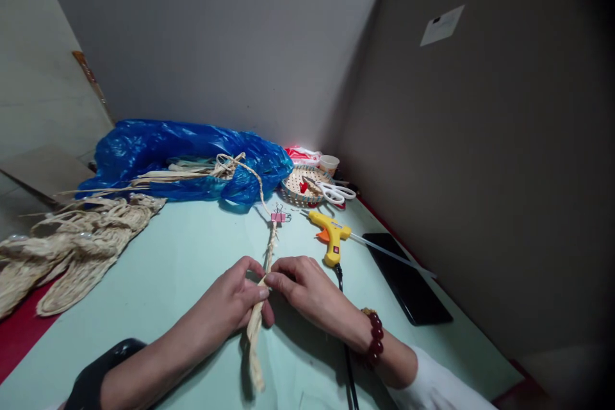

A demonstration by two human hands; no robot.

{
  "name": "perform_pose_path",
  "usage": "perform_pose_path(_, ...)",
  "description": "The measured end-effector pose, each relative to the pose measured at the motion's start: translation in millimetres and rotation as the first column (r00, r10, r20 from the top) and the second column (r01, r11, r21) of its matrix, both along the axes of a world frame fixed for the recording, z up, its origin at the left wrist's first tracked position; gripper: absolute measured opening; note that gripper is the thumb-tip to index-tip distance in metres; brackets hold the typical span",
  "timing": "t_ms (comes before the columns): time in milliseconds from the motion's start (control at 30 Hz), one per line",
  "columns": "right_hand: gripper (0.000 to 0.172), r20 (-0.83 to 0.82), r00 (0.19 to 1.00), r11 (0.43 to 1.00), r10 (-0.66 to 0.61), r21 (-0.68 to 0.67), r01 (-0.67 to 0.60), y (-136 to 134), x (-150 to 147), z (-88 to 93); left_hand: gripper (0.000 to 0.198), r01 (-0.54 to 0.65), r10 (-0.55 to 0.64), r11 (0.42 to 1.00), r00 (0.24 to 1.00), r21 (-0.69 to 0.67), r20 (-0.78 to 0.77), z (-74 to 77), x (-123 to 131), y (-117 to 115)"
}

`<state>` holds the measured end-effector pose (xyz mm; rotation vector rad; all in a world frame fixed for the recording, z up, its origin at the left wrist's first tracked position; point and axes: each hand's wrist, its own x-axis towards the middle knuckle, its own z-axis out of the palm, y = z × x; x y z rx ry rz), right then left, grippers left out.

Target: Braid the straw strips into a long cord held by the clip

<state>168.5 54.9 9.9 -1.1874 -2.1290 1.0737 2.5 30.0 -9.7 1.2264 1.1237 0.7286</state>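
A braided straw cord [270,246] runs from a pink binder clip [278,217] on the table toward me. My left hand [243,295] pinches the cord from the left, thumb on top. Right beside it, my right hand [295,282] pinches the same spot with thumb and index finger. Below my fingers the loose straw strands [254,349] hang together toward the table's front. Past the clip, a thin braid [257,182] curves up to a straw bundle [192,170] on a blue plastic bag [158,141].
A yellow glue gun [331,236] lies right of the cord, its black cable [348,371] running forward. Behind it, white-handled scissors [334,192] rest on a woven basket [291,189]. A black tablet-like slab [408,282] lies at right. Woven straw slippers [91,250] lie at left.
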Motion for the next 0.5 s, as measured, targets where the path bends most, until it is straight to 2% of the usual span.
perform_pose_path(133, 0.033, -0.159, 0.986, 0.986, -0.043, -0.163, 0.017, -0.3, -2.3, -5.5, 0.013, -0.003, 0.045, 0.988, 0.963, 0.157, -0.266, 12.9, -1.9, -2.8)
perform_pose_path(167, 0.033, -0.180, 0.982, 0.983, -0.050, -0.180, 0.017, -0.5, -2.9, -6.4, 0.015, 0.013, 0.063, 0.977, 0.937, 0.214, -0.343, 16.9, -3.0, -2.9)
perform_pose_path(300, 0.031, -0.157, 0.985, 0.994, -0.067, -0.101, 0.052, -1.8, -4.4, -8.4, 0.030, 0.100, 0.158, 0.908, 0.817, 0.406, -0.555, 27.0, -5.7, -5.2)
perform_pose_path(400, 0.029, -0.144, 0.986, 0.996, -0.083, -0.034, 0.079, -2.9, -4.6, -8.9, 0.031, 0.172, 0.241, 0.864, 0.684, 0.473, -0.689, 24.4, -2.9, -12.0)
perform_pose_path(500, 0.028, -0.193, 0.977, 0.995, -0.085, -0.076, 0.071, -3.8, -4.3, -8.7, 0.031, 0.289, 0.318, 0.785, 0.572, 0.548, -0.756, 15.0, 3.4, -20.6)
